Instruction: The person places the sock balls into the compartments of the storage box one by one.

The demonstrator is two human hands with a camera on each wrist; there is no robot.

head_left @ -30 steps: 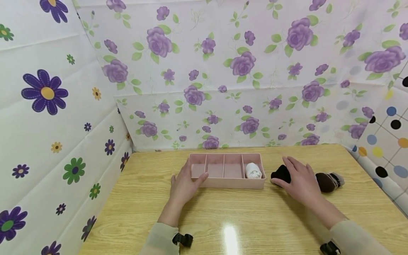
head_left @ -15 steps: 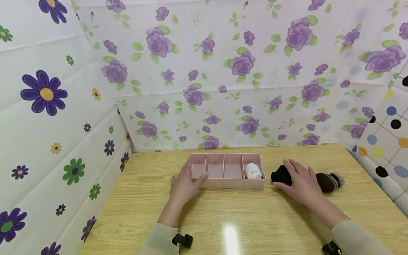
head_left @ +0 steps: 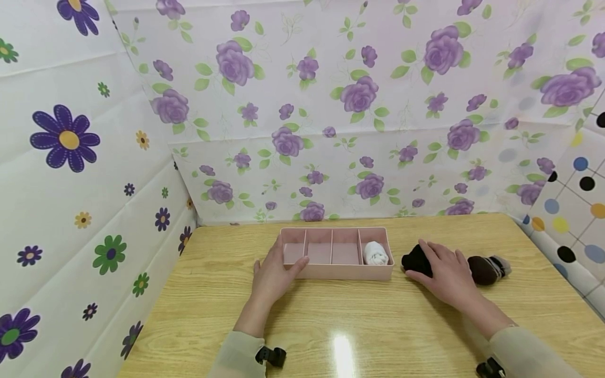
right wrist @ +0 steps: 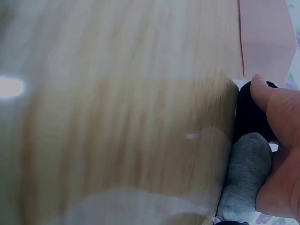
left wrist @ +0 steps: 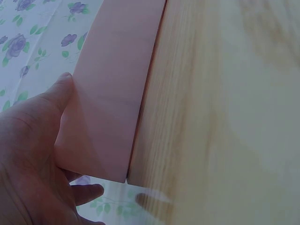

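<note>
A long pink box (head_left: 345,271) with several compartments stands on the table, a white rolled sock (head_left: 375,253) in its rightmost one. My left hand (head_left: 273,275) grips the box's left end, thumb over the front rim and fingers around the end. To the right of the box, my right hand (head_left: 449,273) pinches a black rolled sock (head_left: 416,261) between thumb and fingers. A grey rolled sock (right wrist: 246,176) lies beside the black one under the palm, seen in the right wrist view. Farther right is a dark brown rolled sock (head_left: 482,270) with a striped grey end.
The wooden table (head_left: 302,325) reaches back to a flower-patterned sheet (head_left: 302,131). Another flowered sheet (head_left: 85,210) hangs along the left side, and a dotted one (head_left: 572,226) along the right. Light reflects off the tabletop near its front.
My right hand has lowered slightly, and its fingers have come in around the black rolled sock. The left hand and the box have stayed in place.
</note>
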